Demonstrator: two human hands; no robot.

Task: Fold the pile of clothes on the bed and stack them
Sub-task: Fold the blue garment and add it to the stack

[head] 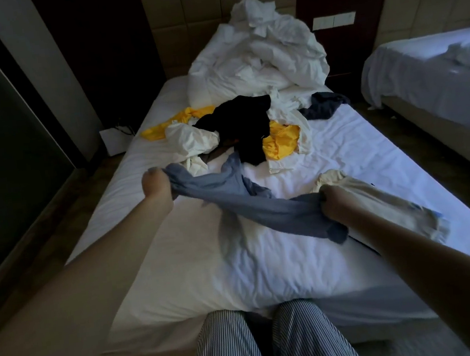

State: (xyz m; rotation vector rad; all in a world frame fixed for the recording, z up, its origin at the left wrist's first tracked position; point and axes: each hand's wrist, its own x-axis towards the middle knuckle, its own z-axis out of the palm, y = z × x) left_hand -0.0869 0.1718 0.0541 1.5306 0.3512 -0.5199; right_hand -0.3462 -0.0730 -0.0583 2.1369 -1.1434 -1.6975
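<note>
Status: I see a blue-grey garment stretched btwn both hands over the near half of the bed. Left hand is up at left, fingers curled tight round one bunched end. Right hand sits lower and nearer at right, fist closed on the other end. A cream garment lies just beside the right hand, partly under that forearm. The rest of the pile is mid-bed, farther off: black piece, yellow piece, white piece, and a navy piece on the far right. A white duvet is heaped at the far end.
</note>
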